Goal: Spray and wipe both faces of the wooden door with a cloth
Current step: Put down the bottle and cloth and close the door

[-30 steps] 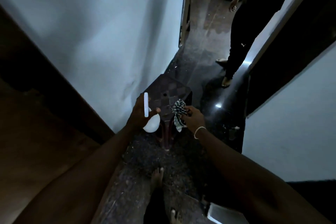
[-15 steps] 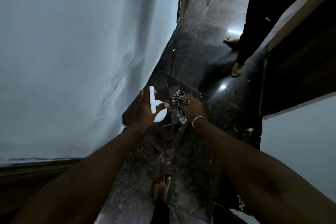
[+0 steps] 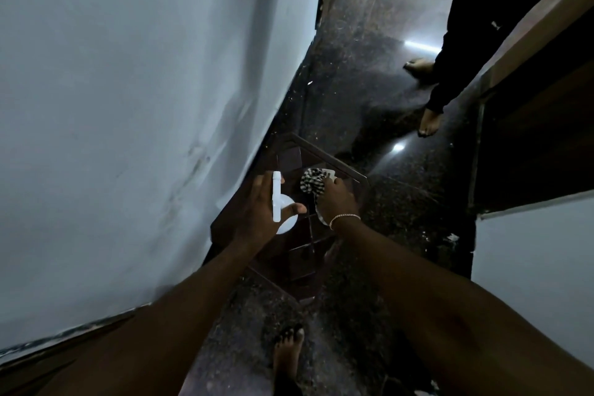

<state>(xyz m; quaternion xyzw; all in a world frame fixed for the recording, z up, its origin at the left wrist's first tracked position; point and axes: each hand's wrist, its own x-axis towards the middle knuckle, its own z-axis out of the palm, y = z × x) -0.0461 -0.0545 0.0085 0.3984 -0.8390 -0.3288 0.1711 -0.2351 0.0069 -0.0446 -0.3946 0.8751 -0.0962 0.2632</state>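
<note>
My left hand (image 3: 262, 212) holds a white spray bottle (image 3: 280, 206) over a dark brown stool (image 3: 299, 154), its thumb hooked across the round body and its fingers behind the head. My right hand (image 3: 336, 199), with a thin bracelet at the wrist, grips a black-and-white striped cloth (image 3: 313, 182) bunched over the stool's top. A dark wooden door (image 3: 540, 125) stands at the right edge of the passage. A strip of brown wood (image 3: 48, 360) shows at the bottom left.
A pale wall (image 3: 144, 90) fills the left side. The dark speckled floor (image 3: 369, 90) runs ahead down a narrow passage. Another person in black trousers (image 3: 466, 26) stands barefoot at the upper right. My own bare foot (image 3: 287, 354) is below the stool.
The view has tilted down and come nearer to the stool. Both hands have stayed over the stool, holding the bottle and the cloth. The brown wood at the left has slid nearly out of view.
</note>
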